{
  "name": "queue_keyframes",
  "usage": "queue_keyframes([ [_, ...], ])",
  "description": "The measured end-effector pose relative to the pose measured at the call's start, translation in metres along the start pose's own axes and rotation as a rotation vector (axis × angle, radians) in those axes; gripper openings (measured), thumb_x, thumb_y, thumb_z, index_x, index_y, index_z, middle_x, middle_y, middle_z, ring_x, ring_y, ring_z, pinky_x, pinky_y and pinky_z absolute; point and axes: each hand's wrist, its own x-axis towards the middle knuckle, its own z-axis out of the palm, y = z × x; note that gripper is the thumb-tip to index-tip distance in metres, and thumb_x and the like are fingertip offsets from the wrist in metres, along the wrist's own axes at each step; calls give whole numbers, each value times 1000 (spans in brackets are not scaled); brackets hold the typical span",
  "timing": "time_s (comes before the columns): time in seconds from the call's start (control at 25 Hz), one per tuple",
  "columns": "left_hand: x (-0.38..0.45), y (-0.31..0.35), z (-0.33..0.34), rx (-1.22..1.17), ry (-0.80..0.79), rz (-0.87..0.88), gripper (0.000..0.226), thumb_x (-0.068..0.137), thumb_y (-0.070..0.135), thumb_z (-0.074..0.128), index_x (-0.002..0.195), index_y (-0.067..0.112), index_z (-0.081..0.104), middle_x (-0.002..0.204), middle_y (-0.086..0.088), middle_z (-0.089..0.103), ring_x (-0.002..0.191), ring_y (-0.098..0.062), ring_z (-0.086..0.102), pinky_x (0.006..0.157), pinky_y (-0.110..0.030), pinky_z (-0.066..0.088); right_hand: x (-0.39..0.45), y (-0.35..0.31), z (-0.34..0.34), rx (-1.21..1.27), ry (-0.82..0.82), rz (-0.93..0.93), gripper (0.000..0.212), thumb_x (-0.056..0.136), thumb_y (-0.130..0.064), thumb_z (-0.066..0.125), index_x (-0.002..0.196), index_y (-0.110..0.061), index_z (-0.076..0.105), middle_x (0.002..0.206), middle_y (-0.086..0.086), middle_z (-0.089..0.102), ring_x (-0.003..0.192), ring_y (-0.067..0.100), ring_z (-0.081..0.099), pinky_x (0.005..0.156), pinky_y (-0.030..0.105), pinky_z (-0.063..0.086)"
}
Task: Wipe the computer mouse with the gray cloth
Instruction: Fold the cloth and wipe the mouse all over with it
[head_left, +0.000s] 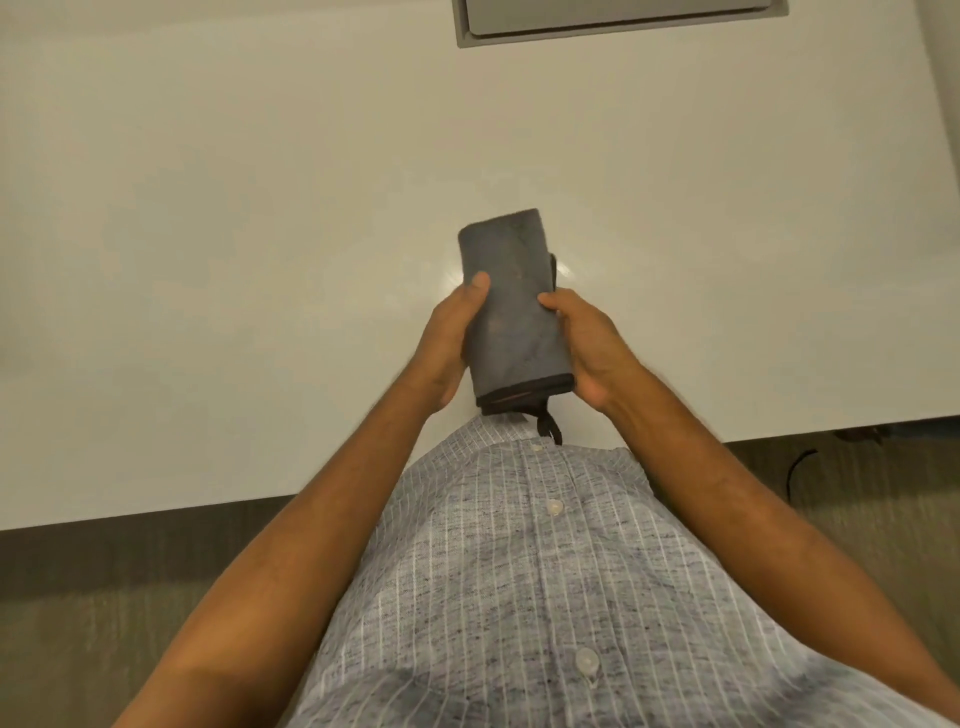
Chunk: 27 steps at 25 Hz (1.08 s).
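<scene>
A folded gray cloth (511, 306) with a dark hem and a small dark loop at its near end is held up above the white table (208, 234), close to my body. My left hand (449, 343) grips its left side with the thumb on top. My right hand (587, 343) grips its right side, thumb pressed on the top face. The cloth is folded into a long rectangle pointing away from me. A dark edge shows under the cloth's right side; I cannot tell what it is. No computer mouse is plainly visible.
A gray recessed panel (618, 23) sits in the table at the far edge. The table's near edge runs diagonally in front of my striped shirt. Carpeted floor lies below, with a dark cable (797, 467) at the right.
</scene>
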Motion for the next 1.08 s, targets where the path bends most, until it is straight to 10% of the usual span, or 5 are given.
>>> queue_keyframes([
  [0.28,1,12,-22,286,420,177,16,98,35,66,114,31,65,110,11,72,96,-4,71,81,-25,60,36,3,-31,-1074,260,-587,33,104,-27,55,136,-19,60,138,4,58,105,16,63,92,31,54],
  [0.6,45,13,-6,791,371,263,25,95,32,61,112,15,65,96,0,65,83,0,61,65,-10,43,64,19,-30,-1431,155,-520,58,103,-26,58,157,-15,38,157,13,42,139,35,45,105,50,49],
  [0.92,67,-2,18,1062,88,321,49,103,15,49,148,-2,41,144,-22,50,133,-40,47,115,-56,37,68,11,-33,-1347,144,-466,51,99,-32,63,148,-36,49,124,10,63,112,30,62,86,40,53],
  [1.08,45,-26,16,1114,30,258,63,109,15,41,161,-2,10,171,-24,5,160,-38,1,131,-47,4,67,9,-33,-1282,149,-452,29,98,-34,64,125,-29,67,117,8,68,105,28,65,82,40,53],
])
